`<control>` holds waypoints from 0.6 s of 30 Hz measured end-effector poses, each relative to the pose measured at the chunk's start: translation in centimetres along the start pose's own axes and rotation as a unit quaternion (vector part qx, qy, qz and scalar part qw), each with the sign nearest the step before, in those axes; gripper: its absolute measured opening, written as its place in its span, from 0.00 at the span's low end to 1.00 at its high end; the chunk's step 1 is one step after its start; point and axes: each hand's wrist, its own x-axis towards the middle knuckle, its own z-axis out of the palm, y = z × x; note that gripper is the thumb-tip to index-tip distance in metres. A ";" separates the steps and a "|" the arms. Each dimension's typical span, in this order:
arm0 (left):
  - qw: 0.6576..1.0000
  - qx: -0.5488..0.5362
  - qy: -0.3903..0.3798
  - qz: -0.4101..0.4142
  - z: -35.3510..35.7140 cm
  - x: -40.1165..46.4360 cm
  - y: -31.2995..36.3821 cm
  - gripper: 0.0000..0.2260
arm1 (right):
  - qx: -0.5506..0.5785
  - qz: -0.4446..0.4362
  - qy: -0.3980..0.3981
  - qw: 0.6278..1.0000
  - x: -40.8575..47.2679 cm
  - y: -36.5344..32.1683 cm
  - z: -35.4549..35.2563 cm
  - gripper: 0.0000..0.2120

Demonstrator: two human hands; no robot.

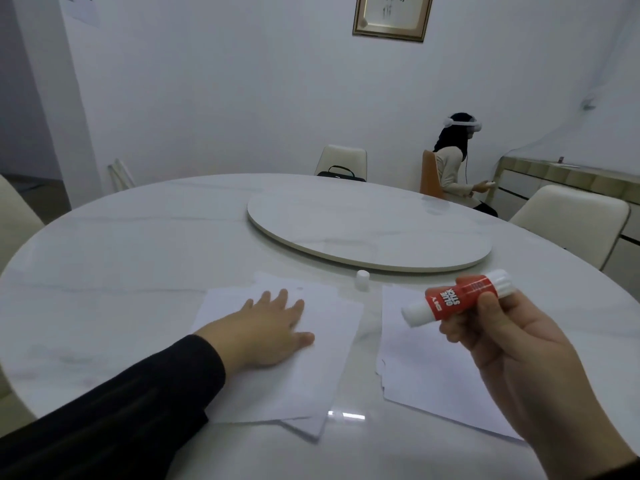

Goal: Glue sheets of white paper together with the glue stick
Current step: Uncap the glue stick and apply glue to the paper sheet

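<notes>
White paper stack (294, 358) is pinned by flat left hand (266, 327), fingers spread; glue stick (453, 297) is clamped in right hand (512, 344) fingers. Uncapped glue may dry; unpinned right sheets (433, 368) may shift.

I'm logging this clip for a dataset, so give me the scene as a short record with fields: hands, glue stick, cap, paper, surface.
left hand: flat, palm down on the left paper pile
right hand: raised above the table, fingers wrapped around the glue stick
glue stick: red label, uncapped, held tilted
cap: white, standing on the table between the piles
right paper pile: untouched
surface: round white table with a turntable
</notes>
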 end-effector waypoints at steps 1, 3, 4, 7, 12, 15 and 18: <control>1.000 0.002 -0.002 0.030 -0.2 0.0 -0.4 0.30 | -0.006 -0.005 -0.002 1.000 0.2 -0.2 0.0 0.12; 0.998 0.008 0.020 0.063 -0.4 -0.2 -0.8 0.32 | -0.012 -0.010 0.000 1.000 0.6 -0.3 0.1 0.13; 0.998 0.001 0.043 0.046 -0.3 -0.4 -0.9 0.34 | -0.006 -0.010 0.003 1.000 0.7 -0.2 0.2 0.13; 0.996 -0.027 0.075 -0.043 0.2 -0.7 -0.6 0.35 | 0.022 -0.006 0.026 0.999 1.2 0.4 0.6 0.12; 0.997 -0.050 -0.031 0.056 -1.5 -1.1 -1.8 0.27 | 0.031 0.016 0.057 0.998 2.2 1.9 1.4 0.09; 0.987 -0.138 -0.015 0.085 -2.2 -0.6 -2.4 0.22 | 0.039 0.025 0.061 0.997 3.2 1.9 1.9 0.08; 0.980 -0.165 0.092 0.060 -1.5 -0.1 -1.5 0.22 | -0.010 0.011 0.070 0.997 4.9 1.9 3.2 0.06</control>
